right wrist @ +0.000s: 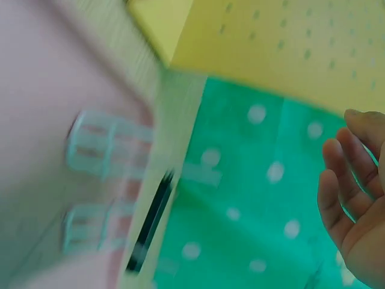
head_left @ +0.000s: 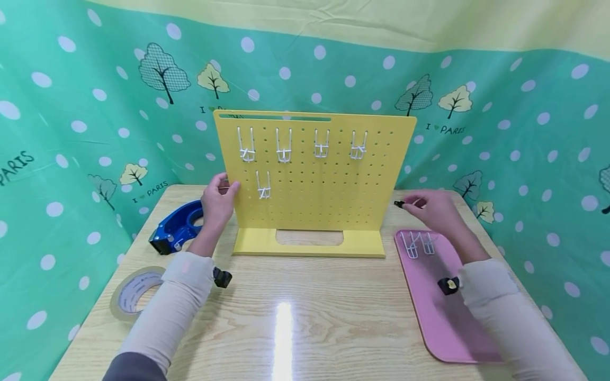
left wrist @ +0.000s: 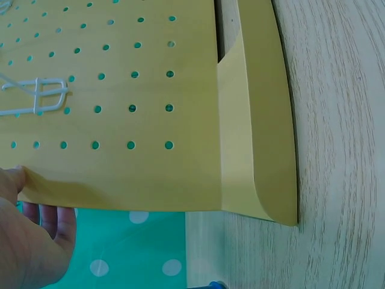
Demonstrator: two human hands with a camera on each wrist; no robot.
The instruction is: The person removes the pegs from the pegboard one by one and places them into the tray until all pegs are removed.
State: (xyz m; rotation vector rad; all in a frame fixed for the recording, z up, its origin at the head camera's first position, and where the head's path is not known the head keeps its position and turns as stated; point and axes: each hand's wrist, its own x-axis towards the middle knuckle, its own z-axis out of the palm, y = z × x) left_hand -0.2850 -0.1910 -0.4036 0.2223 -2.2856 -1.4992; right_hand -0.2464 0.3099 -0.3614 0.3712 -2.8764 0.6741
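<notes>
In the head view, a green dotted curtain [head_left: 350, 63] backs the wooden tabletop [head_left: 238, 328], where a yellow pegboard [head_left: 312, 206] stands. Left wrist: left hand [left wrist: 33, 247], fingers clamped on its edge. Right wrist: right hand [right wrist: 366, 232], fingers loosely bent, holding nothing.

On the green curtain [head_left: 276, 45], "I PARIS", with a small green heart after the "I", stands at 2 o'clock and again at 9 o'clock in the head view. Farther out at 9 o'clock the curtain reads "PARIS", and toward 10 o'clock "I" and "PA" show above the yellow board [head_left: 314, 214]; print inside the tape roll [head_left: 127, 297] at 8 o'clock is too small to read.
</notes>
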